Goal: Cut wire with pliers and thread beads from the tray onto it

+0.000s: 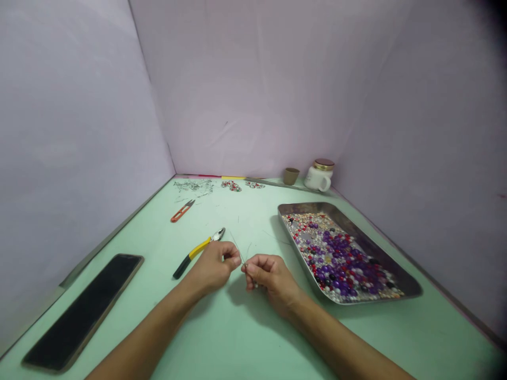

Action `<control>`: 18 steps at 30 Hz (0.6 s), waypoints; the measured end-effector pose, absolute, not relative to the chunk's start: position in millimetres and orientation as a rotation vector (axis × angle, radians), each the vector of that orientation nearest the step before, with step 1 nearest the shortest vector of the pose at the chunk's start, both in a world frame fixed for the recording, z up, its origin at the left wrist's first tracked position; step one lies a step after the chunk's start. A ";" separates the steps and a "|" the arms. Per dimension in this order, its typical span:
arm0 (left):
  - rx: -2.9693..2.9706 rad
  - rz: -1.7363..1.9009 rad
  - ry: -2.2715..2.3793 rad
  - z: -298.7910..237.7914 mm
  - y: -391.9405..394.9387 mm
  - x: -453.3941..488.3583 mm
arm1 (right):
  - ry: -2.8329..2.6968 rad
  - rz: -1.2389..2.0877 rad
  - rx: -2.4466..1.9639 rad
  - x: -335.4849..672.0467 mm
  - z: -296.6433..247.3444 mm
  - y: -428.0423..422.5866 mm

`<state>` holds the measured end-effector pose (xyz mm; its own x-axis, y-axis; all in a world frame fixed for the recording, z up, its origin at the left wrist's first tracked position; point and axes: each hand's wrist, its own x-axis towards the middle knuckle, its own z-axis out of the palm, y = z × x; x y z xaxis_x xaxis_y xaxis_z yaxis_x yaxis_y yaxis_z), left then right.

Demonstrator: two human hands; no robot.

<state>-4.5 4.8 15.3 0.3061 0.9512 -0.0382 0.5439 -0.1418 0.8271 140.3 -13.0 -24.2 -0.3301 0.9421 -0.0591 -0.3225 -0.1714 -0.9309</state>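
In the middle of the table my left hand and my right hand are nearly touching, each with thumb and forefinger pinched together. A thin wire runs between the fingertips, and its loose ends stick up and away. My right hand grips it; my left fingers pinch it close by. Something small and pale, perhaps beads, peeks out below my right fingers, mostly hidden. Just beyond my left hand lies a pair of pliers with yellow and black handles, its jaws pointing away.
On the right stands a metal tray of mixed beads. A phone lies at left, orange thread snips farther back. Along the back are wire scraps, beaded pieces, a small cup and a lidded white mug.
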 end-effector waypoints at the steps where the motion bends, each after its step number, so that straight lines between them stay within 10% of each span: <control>1: 1.819 0.658 1.304 15.6 4.8 -5.1 | -1.098 1.729 -0.820 141.4 -24.0 -13.2; 13: 1.827 0.792 0.712 5.2 1.2 -5.6 | -0.982 2.335 -0.538 143.5 -25.3 -20.3; 18: 1.924 0.961 0.863 7.0 8.2 -8.9 | -1.047 2.053 -0.707 146.6 -23.3 -13.9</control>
